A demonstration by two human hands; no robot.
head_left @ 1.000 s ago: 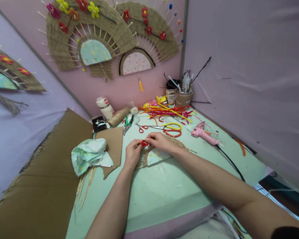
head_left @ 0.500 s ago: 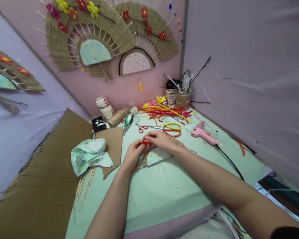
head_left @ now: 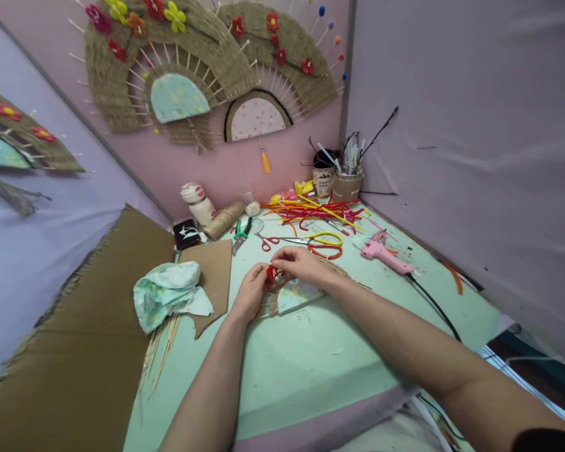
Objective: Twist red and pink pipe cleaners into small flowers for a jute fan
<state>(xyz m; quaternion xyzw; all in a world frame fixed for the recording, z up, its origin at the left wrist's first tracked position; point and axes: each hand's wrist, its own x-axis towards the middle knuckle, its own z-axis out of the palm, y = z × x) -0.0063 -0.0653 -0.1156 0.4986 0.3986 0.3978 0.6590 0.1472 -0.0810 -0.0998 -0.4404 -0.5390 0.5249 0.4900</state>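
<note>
A small red flower (head_left: 272, 272) is pinched in the fingers of my left hand (head_left: 250, 290). My right hand (head_left: 299, 263) is closed at the flower's upper right, thumb and forefinger together; whether it grips the flower or something tiny is too small to tell. Under both hands lies a woven twine fan with a pale patterned half-circle (head_left: 297, 295) on the green table (head_left: 311, 358). My hands and right forearm hide part of the fan.
Scissors (head_left: 324, 245), green pliers (head_left: 242, 233) and a pile of red and yellow stems (head_left: 315, 212) lie beyond my hands. A pink glue gun (head_left: 385, 253) with a black cord is at right. Patterned cloth (head_left: 167, 295), cardboard (head_left: 216, 270) and thin sticks (head_left: 164, 355) are at left.
The red flower has turned and shifted slightly left in my left hand, showing more of its face. My right fingers have moved a little up and left.
</note>
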